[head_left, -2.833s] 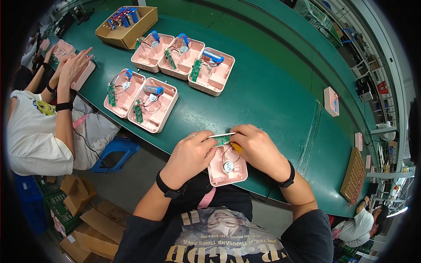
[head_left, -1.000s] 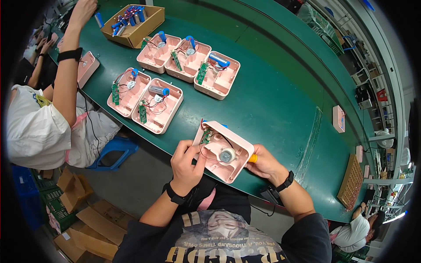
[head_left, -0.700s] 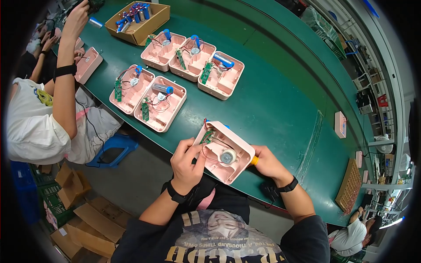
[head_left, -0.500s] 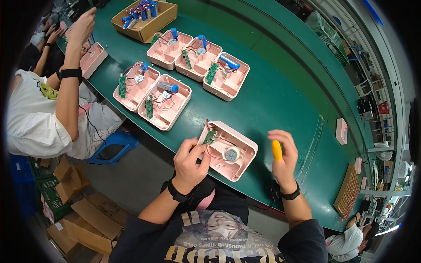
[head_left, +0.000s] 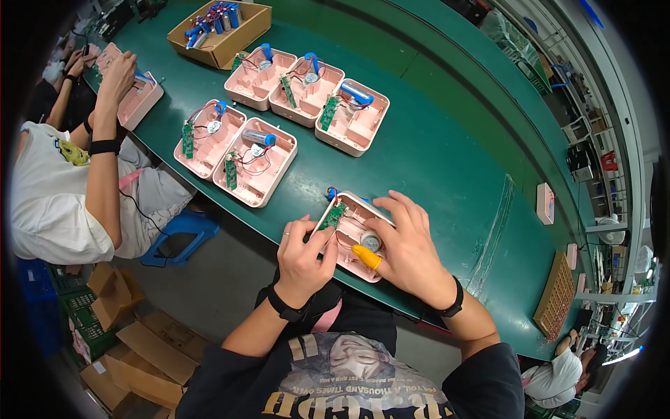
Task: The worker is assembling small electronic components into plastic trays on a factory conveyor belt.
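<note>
A pink plastic housing lies at the table's near edge, its inside facing up. Along its left wall is a green circuit board with thin wires, and a round silver part sits in its middle. My left hand is closed at the left wall, thumb and index fingertips beside the board; any wire between them is too small to make out. Over the right side reaches my right hand, fingers apart, with a yellow finger cot on the thumb above the silver part. A blue piece pokes out behind the far wall.
Several similar pink housings with boards and blue cylindrical cells stand left and beyond. A cardboard box of blue cells is at the far left. Another person works at left. A brown slotted tray lies at right.
My right hand has come left from beside the housing to over it, its thumb now above the silver part. My left hand stays at the left wall. The person at left has lowered an arm.
</note>
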Tool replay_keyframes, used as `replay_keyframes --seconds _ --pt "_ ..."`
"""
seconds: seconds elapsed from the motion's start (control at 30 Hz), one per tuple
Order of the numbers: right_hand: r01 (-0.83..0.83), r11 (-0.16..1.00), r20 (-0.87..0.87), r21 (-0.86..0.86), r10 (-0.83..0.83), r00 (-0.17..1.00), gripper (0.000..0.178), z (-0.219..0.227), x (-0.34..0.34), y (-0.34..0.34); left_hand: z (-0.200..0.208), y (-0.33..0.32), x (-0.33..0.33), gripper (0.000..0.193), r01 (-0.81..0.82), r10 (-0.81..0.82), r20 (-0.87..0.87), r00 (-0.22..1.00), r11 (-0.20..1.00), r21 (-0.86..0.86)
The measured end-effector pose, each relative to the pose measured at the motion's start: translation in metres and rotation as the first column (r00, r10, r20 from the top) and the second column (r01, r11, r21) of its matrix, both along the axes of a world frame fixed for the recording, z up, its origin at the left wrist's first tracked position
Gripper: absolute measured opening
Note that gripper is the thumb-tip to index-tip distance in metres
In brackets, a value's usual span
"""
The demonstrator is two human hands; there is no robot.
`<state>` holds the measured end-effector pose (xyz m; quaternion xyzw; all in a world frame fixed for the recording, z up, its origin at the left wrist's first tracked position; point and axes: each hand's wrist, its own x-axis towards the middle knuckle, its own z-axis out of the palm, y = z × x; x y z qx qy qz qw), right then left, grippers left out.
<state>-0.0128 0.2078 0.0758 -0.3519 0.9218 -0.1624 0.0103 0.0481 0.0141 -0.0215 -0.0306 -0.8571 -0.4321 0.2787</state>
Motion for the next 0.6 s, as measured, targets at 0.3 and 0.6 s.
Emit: replay_keyframes --seconds 0.3,0.6 --pt "0.036 0.999 0.021 0.017 -0.037 0.999 0.035 -0.005 0.001 -0.010 0.003 0.001 -0.002 0.015 0.018 -0.020 -0.022 1.000 0.996 -0.088" --pt "0.093 0.996 -0.028 0.003 -0.093 0.995 0.022 -0.013 0.002 -0.012 0.006 0.003 -0.003 0.012 0.042 -0.041 0.013 0.999 0.995 -0.089"
